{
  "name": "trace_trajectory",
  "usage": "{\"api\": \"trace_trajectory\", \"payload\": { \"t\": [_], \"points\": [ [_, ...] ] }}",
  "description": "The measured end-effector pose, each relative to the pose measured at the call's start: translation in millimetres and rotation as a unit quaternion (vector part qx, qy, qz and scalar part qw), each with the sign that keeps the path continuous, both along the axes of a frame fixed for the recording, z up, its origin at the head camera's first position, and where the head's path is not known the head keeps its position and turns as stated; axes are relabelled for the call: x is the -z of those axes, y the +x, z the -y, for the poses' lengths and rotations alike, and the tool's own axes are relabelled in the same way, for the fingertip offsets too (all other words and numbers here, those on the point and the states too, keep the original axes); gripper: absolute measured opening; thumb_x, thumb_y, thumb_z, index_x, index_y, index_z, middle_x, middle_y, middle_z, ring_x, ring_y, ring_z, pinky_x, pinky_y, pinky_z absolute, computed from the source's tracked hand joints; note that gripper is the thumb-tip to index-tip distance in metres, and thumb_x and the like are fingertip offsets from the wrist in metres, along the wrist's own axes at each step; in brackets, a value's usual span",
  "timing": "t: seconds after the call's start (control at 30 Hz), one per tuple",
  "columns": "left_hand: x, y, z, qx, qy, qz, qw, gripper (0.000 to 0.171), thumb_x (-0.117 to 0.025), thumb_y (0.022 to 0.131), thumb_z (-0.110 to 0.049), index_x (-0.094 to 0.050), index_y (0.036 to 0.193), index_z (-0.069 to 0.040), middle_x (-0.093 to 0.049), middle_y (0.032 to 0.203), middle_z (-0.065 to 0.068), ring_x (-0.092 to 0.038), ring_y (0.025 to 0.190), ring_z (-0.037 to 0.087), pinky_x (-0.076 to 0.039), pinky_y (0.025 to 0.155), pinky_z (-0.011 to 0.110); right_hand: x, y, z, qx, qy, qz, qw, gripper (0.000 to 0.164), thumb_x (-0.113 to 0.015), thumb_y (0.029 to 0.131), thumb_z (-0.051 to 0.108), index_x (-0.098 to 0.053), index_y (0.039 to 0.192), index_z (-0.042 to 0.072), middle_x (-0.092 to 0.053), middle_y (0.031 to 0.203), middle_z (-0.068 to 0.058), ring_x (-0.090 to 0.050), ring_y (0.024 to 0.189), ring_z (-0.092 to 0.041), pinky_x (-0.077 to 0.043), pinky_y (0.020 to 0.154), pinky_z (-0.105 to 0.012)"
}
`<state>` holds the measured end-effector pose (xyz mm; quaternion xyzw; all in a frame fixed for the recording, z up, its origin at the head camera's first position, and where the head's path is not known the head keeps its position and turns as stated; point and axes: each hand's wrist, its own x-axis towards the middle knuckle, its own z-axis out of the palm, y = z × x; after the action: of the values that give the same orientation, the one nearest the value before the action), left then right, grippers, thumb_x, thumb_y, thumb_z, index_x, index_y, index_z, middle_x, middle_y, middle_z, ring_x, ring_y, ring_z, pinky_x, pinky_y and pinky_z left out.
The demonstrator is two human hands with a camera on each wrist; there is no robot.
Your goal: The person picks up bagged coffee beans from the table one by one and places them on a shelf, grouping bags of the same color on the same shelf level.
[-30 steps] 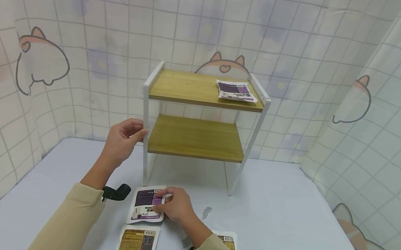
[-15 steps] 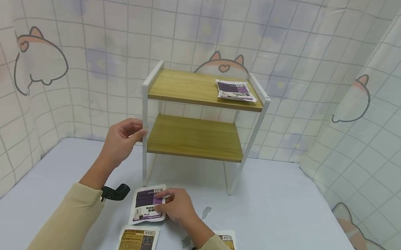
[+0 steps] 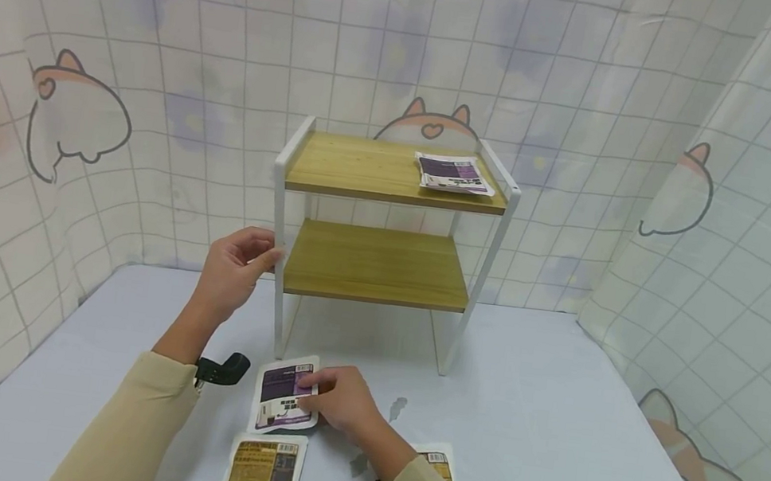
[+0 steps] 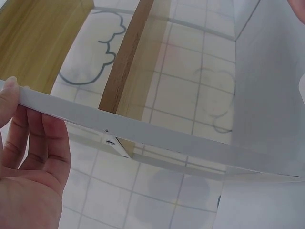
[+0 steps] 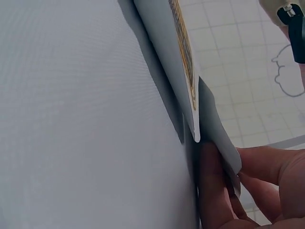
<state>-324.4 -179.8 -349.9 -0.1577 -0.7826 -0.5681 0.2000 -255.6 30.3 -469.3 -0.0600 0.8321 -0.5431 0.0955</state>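
My left hand (image 3: 228, 273) grips the white front-left leg (image 3: 279, 215) of a two-tier shelf rack. In the left wrist view the thumb (image 4: 9, 98) lies on one side of the white frame (image 4: 167, 137) and the curled fingers on the other. On the table in front of the rack, my right hand (image 3: 345, 402) pinches the right edge of a flat purple-and-white packet (image 3: 274, 399). The right wrist view shows that packet's edge (image 5: 220, 131) between thumb and fingers, raised from the cloth on this side.
A yellow-and-white packet (image 3: 262, 470) lies just nearer than the purple one. Another yellow packet (image 3: 439, 464) is partly hidden behind the right sleeve. Purple packets (image 3: 454, 174) rest on the right of the upper wooden shelf (image 3: 359, 165). Below it is the lower shelf (image 3: 378, 265).
My right hand and the purple packet have shifted slightly to the right. The left hand keeps its hold on the rack's leg.
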Motion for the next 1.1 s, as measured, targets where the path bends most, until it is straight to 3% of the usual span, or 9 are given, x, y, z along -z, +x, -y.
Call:
{"api": "trace_trajectory", "payload": {
  "t": [0.17,0.33,0.73,1.1],
  "points": [
    [0.3,0.3,1,0.0,-0.001,0.001,1.0,0.026,-0.069,0.099,-0.022,-0.069,0.117,-0.003,-0.071,0.101,0.004,-0.068,0.089,0.009,-0.057,0.083,0.015,1.7,-0.2,-2,-0.004,-0.001,-0.003,1.0,0.023,-0.085,0.08,0.006,-0.082,0.099,0.018,-0.07,0.108,0.0,-0.059,0.095,-0.015,-0.055,0.076,-0.026],
    [0.8,0.0,1,0.0,0.002,0.0,1.0,0.026,-0.069,0.099,-0.022,-0.069,0.118,-0.004,-0.07,0.097,-0.006,-0.068,0.088,0.009,-0.057,0.082,0.016,0.7,1.1,-6,-0.005,-0.028,0.002,1.0,0.022,-0.083,0.082,0.004,-0.082,0.1,0.015,-0.071,0.11,-0.003,-0.064,0.089,-0.014,-0.058,0.071,-0.027],
    [2.1,-1.9,2,-0.004,-0.008,0.001,1.0,0.029,-0.068,0.1,-0.024,-0.069,0.12,-0.003,-0.07,0.099,-0.004,-0.068,0.089,0.008,-0.057,0.083,0.015,-2.2,0.9,-12,-0.004,-0.063,0.017,0.998,0.027,-0.081,0.082,0.0,-0.081,0.105,0.013,-0.071,0.104,-0.007,-0.065,0.084,-0.017,-0.059,0.066,-0.03],
    [2.4,-1.8,1,-0.008,-0.011,0.002,0.9999,0.026,-0.069,0.1,-0.023,-0.069,0.118,-0.005,-0.07,0.1,-0.001,-0.068,0.089,0.008,-0.057,0.082,0.015,-7.1,2.2,-19,-0.008,-0.098,0.027,0.995,0.028,-0.079,0.08,-0.003,-0.081,0.106,0.01,-0.071,0.111,-0.01,-0.066,0.087,-0.019,-0.059,0.067,-0.03]
  ]
}}
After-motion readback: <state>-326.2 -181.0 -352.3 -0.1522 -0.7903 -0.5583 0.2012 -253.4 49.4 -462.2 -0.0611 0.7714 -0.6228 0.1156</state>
